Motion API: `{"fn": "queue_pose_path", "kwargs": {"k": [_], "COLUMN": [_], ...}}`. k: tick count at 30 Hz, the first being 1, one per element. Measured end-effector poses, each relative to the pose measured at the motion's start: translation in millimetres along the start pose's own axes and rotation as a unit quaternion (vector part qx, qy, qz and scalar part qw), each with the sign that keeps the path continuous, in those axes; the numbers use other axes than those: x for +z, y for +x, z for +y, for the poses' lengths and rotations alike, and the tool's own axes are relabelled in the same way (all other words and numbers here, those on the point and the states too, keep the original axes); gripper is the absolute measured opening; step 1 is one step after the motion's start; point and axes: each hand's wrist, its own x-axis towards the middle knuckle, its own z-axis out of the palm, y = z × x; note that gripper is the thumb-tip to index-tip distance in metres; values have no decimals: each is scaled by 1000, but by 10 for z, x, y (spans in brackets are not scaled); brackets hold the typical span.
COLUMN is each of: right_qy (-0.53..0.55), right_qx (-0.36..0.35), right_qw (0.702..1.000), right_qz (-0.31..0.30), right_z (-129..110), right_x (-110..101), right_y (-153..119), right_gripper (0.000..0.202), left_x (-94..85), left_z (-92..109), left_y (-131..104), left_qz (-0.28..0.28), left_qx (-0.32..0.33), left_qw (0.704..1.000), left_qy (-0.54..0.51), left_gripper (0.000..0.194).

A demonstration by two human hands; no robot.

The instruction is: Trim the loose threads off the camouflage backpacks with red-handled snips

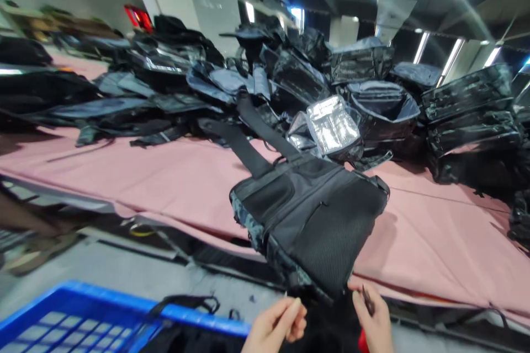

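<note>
A black backpack (pixel 327 220) lies on the pink-covered table (pixel 178 176), its lower end over the front edge and its straps stretching toward the pile behind. Just below that end, my left hand (pixel 281 322) is closed in a pinch; whatever sits between thumb and fingers is too small to name. To the right, my right hand (pixel 372 311) has its fingers curled around a small dark tool (pixel 367 301), near the backpack's bottom corner.
Black and camouflage bags (pixel 298 74) are piled along the back of the table, one with a silver lining (pixel 333 124). A blue crate (pixel 78 292) with black items stands at the lower left. A person's leg and foot (pixel 41 251) show at the left edge.
</note>
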Motion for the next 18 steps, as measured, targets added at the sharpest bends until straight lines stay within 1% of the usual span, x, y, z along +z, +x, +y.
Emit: {"fn": "queue_pose_path", "kwargs": {"k": [1, 2, 4, 6, 9, 11, 12, 14, 15, 16, 18], "right_qy": [-15, -32, -66, -101, -149, -176, -188, -210, -218, -225, -236], "right_qx": [-19, -33, -62, -91, -131, -152, -161, -178, -184, -188, -189], "right_qw": [999, 998, 992, 984, 973, 966, 963, 957, 955, 953, 952], "right_qz": [-22, -41, -85, -111, -118, -112, -105, -88, -78, -69, -48], "right_z": [-23, -39, -43, -16, 49, 89, 106, 133, 142, 148, 154], "right_x": [18, 35, 68, 101, 146, 169, 176, 182, 177, 166, 120], "right_y": [-1, 1, 12, 16, 2, -10, -13, -8, 3, 21, 86], "right_gripper": [35, 36, 37, 40, 49, 52, 52, 50, 49, 49, 47], "left_x": [65, 114, 179, 226, 309, 345, 335, 221, 109, -39, -414], "left_z": [-87, -159, -264, -305, -237, -131, -71, 53, 110, 162, 244], "left_y": [-34, -55, -64, -48, 11, 94, 152, 289, 356, 410, 456], "left_qz": [0, 12, 68, 128, 178, 203, 212, 227, 236, 256, 320], "left_qx": [-18, -33, -46, -27, 28, 38, 24, -36, -75, -108, -129], "left_qw": [1000, 999, 996, 990, 981, 969, 959, 921, 895, 866, 815], "left_qy": [-6, -14, -40, -53, -67, -132, -187, -314, -371, -416, -465], "left_gripper": [42, 43, 49, 49, 38, 39, 38, 29, 22, 20, 26]}}
